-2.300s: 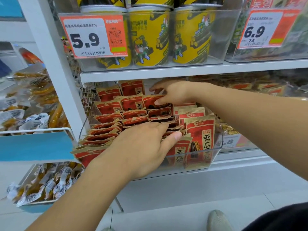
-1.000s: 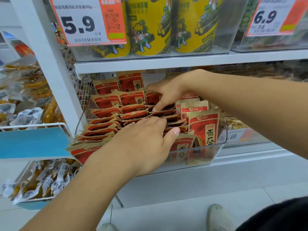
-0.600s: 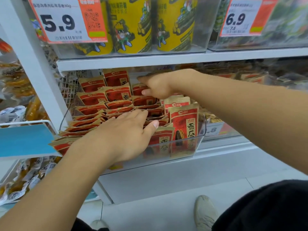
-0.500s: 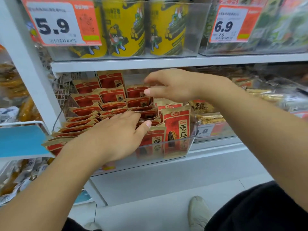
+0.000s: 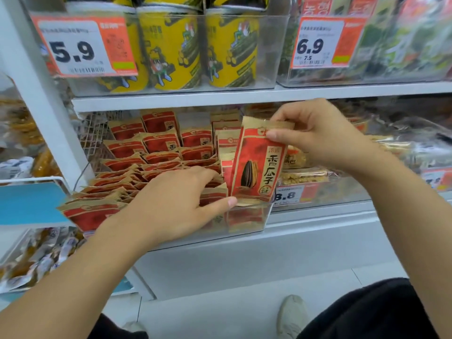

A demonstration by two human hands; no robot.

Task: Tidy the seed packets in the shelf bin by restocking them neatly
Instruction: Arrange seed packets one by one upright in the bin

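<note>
The right hand (image 5: 325,135) pinches the top edge of one red and gold seed packet (image 5: 256,165), thumb in front and fingers behind, holding it upright above the near right corner of the clear shelf bin (image 5: 247,220). The packet's lower edge sits just above the bin's front wall, touching the thumb of the left hand (image 5: 176,204). The left hand lies palm down on the rows of seed packets (image 5: 156,143) in the bin, fingers spread and pressing their tops, gripping nothing. The packets stand in leaning rows that run from the near wall to the far end, the near left ones tipped nearly flat. On the shelf above stand yellow tubs (image 5: 171,47) behind a 5.9 price tag (image 5: 80,47), with a 6.9 price tag (image 5: 320,45) farther right.
</note>
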